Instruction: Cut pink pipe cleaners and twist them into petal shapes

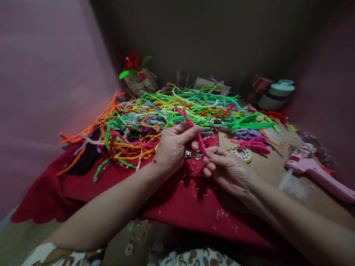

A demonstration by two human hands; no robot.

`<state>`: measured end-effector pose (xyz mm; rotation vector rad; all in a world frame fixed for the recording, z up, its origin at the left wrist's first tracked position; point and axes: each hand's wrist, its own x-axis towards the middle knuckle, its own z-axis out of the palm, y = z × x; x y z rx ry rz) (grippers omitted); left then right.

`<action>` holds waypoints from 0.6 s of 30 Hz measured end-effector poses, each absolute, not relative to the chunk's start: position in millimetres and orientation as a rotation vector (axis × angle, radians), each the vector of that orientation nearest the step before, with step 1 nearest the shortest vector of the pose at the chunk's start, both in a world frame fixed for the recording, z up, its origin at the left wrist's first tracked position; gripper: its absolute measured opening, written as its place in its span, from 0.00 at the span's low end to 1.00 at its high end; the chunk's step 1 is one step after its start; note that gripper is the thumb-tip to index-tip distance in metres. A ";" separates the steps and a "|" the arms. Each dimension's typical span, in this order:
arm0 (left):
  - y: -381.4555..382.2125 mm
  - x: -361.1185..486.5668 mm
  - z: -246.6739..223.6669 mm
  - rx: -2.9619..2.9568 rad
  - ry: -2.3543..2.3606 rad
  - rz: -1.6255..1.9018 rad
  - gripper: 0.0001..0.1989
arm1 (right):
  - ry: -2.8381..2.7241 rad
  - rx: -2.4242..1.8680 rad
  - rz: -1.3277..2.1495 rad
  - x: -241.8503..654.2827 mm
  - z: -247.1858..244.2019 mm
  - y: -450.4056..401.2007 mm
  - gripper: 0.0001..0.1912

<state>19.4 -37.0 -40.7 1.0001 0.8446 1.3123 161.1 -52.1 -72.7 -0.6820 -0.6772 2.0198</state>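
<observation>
A pink fuzzy stem (201, 143) slants between my two hands over the red cloth. My left hand (177, 144) pinches it around its middle with thumb and fingers, and its upper end sticks up past the thumb. At the lower end, my right hand (227, 168) grips the stem between thumb and fingertips. Behind both hands lies a large tangled heap of colourful fuzzy stems (155, 118). Metal scissors (189, 154) lie beneath the hands, partly hidden by the fingers.
Right of my hands, a tape roll (249, 157) and a bundle of pink stems (256, 145) lie on brown cardboard (273, 170). Farther right is a pink glue gun (318, 171). A pale lidded container (277, 95) stands at the back right; a red flower (132, 61) is back left.
</observation>
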 end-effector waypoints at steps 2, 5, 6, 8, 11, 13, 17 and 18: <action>-37.4 18.5 -41.2 1.028 0.888 1.293 0.08 | -0.675 -0.709 1.978 160.7 -73.4 -52.2 0.06; -38.3 17.0 -43.5 1.094 0.963 1.169 0.10 | -0.682 -0.736 1.915 161.8 -74.4 -51.1 0.06; -38.6 16.5 -44.3 1.117 0.988 1.115 0.10 | -0.691 -0.738 1.902 162.7 -74.5 -50.5 0.06; -39.3 15.7 -45.0 1.153 1.026 1.042 0.11 | -0.717 -0.727 1.912 164.7 -73.9 -49.1 0.06; -40.1 14.9 -43.4 1.171 1.064 1.031 0.13 | -0.753 -0.688 2.018 168.2 -71.2 -47.6 0.06; -40.6 15.0 -41.7 1.178 1.078 1.027 0.14 | -0.835 -0.698 2.107 170.0 -69.0 -47.4 0.06; -41.2 17.0 -42.1 1.229 1.130 1.040 0.17 | -1.123 -0.925 1.997 171.0 -65.7 -49.8 0.10; -41.2 17.7 -43.0 1.246 1.157 1.054 0.18 | -1.203 -0.999 1.900 170.7 -65.1 -51.0 0.12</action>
